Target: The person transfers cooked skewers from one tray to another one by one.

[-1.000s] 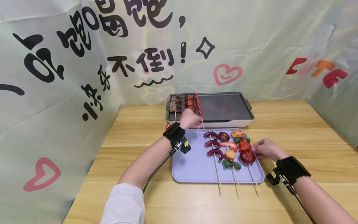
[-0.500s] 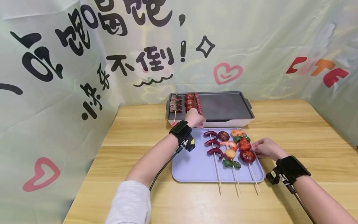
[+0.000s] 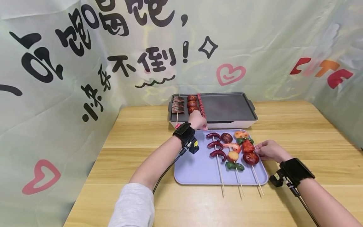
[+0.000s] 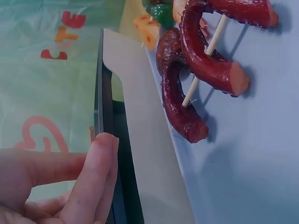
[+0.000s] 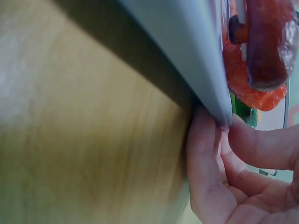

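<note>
My left hand (image 3: 198,120) is at the front edge of the grill pan (image 3: 227,108), thumb and fingers pinching the stick end of a thin red skewer (image 3: 200,105); the left wrist view hides the stick behind the fingers. My right hand (image 5: 243,163) grips the right rim of the lilac tray (image 3: 193,171), thumb above and fingers beneath. On the tray lie a skewer of octopus tentacles (image 3: 216,146), one with shrimp and green pepper (image 3: 234,166), and a mixed one ending in a mushroom (image 3: 250,159).
A skewer of grey-brown slices (image 3: 178,105) and a mushroom skewer (image 3: 192,103) lie on the pan's left part. The pan stands behind the tray on the wooden table (image 3: 136,132). A printed cloth (image 3: 261,41) hangs behind and along the sides. Stick ends overhang the tray's front.
My left hand has shifted slightly right and down along the thin red skewer's stick to its end. My right hand has stayed at the tray's rim.
</note>
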`<state>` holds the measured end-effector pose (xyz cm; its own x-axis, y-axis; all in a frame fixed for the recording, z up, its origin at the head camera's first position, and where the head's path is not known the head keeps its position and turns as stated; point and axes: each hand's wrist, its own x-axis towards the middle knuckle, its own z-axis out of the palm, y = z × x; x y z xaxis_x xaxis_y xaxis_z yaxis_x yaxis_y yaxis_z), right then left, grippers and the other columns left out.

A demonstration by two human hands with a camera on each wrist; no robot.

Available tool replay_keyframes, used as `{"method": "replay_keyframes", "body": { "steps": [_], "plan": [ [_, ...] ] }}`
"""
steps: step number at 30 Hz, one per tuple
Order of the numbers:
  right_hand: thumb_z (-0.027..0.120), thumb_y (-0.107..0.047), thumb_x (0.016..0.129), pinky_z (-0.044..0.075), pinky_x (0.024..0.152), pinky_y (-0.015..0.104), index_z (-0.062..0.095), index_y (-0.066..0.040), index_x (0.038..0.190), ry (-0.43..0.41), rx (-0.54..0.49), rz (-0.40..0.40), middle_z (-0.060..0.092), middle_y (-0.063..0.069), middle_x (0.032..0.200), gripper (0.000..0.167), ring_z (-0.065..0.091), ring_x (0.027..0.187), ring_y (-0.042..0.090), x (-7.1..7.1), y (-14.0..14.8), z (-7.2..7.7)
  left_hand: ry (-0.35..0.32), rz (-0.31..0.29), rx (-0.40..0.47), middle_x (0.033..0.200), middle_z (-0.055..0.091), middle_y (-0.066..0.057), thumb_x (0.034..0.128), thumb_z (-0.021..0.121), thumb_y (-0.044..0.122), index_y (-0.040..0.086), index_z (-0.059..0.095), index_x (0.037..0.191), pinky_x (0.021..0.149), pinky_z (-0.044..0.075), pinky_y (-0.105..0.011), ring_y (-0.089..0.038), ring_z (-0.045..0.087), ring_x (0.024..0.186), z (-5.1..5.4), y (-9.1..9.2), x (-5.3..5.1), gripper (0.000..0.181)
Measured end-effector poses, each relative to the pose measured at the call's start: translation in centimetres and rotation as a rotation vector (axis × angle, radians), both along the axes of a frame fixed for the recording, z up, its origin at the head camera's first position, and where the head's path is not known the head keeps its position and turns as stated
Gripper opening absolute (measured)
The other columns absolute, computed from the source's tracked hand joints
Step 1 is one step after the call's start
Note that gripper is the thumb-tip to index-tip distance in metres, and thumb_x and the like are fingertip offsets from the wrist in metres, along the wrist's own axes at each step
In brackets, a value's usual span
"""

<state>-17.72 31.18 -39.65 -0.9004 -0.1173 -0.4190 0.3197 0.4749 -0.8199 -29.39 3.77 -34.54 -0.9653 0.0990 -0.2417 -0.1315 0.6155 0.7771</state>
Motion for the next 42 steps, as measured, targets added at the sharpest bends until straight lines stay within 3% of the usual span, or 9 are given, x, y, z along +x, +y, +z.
{"method": "replay_keyframes", "body": {
  "steps": [7,11,13,16,20,27,42],
  "plan": [
    [0.047,0.005,0.086,0.058,0.067,0.026,0.050,0.018,0.097,0.012,-0.001,0.002,0.055,0.001,0.077,0.018,0.058,0.069,0.008,0.1,-0.1,0.0,-0.021,0.015,0.090,0.054,0.057,-0.009,0.0715,0.070,-0.005,-0.007,0.063,0.080,0.043,0.053,-0.020,-0.010,0.054,0.040,0.0,-0.1,-0.1,0.011],
    [0.047,0.004,0.086,0.058,0.067,0.026,0.051,0.016,0.095,0.009,0.004,0.001,0.055,0.002,0.077,0.015,0.058,0.070,0.008,0.1,-0.2,0.2,0.006,-0.010,0.104,0.053,0.055,-0.006,0.0721,0.072,-0.001,-0.005,0.064,0.077,0.043,0.051,-0.017,-0.009,0.054,0.043,0.5,-0.4,0.6,0.010],
    [0.047,0.004,0.087,0.058,0.066,0.026,0.051,0.016,0.095,0.007,0.010,-0.001,0.055,0.002,0.077,0.015,0.058,0.070,0.008,0.1,-0.2,0.2,0.044,-0.032,0.086,0.053,0.054,-0.003,0.0725,0.073,0.002,-0.004,0.065,0.074,0.043,0.047,-0.015,-0.008,0.052,0.045,0.8,-0.6,1.3,0.010],
    [0.047,0.004,0.087,0.058,0.066,0.025,0.050,0.017,0.096,0.004,0.016,-0.006,0.055,0.002,0.077,0.016,0.058,0.070,0.008,0.1,-0.2,0.2,0.062,-0.063,0.128,0.053,0.056,-0.003,0.0745,0.071,0.003,-0.004,0.067,0.073,0.044,0.045,-0.015,-0.008,0.052,0.046,1.2,-1.0,2.6,0.008],
    [0.047,0.005,0.087,0.058,0.066,0.026,0.049,0.018,0.098,0.006,0.023,-0.008,0.055,0.002,0.078,0.018,0.058,0.070,0.008,0.2,-0.2,0.2,-0.019,-0.088,0.283,0.059,0.062,-0.008,0.0785,0.065,-0.001,-0.006,0.068,0.077,0.049,0.052,-0.016,-0.009,0.057,0.047,1.2,-1.5,4.2,0.006],
    [0.047,0.004,0.087,0.058,0.066,0.026,0.050,0.017,0.097,0.007,0.032,-0.006,0.055,0.003,0.079,0.017,0.058,0.070,0.008,0.1,-0.1,0.1,-0.080,-0.146,0.378,0.071,0.066,-0.014,0.0805,0.063,-0.003,-0.008,0.066,0.086,0.057,0.057,-0.020,-0.011,0.062,0.054,0.5,-2.3,6.4,0.008],
    [0.047,0.004,0.087,0.058,0.066,0.027,0.049,0.019,0.098,0.018,0.031,-0.006,0.055,0.002,0.077,0.018,0.058,0.070,0.008,0.1,0.0,0.0,-0.079,-0.217,0.515,0.077,0.066,-0.023,0.0829,0.059,-0.006,-0.014,0.063,0.086,0.062,0.059,-0.028,-0.023,0.067,0.063,-0.8,-3.7,11.9,0.010]
  ]
}}
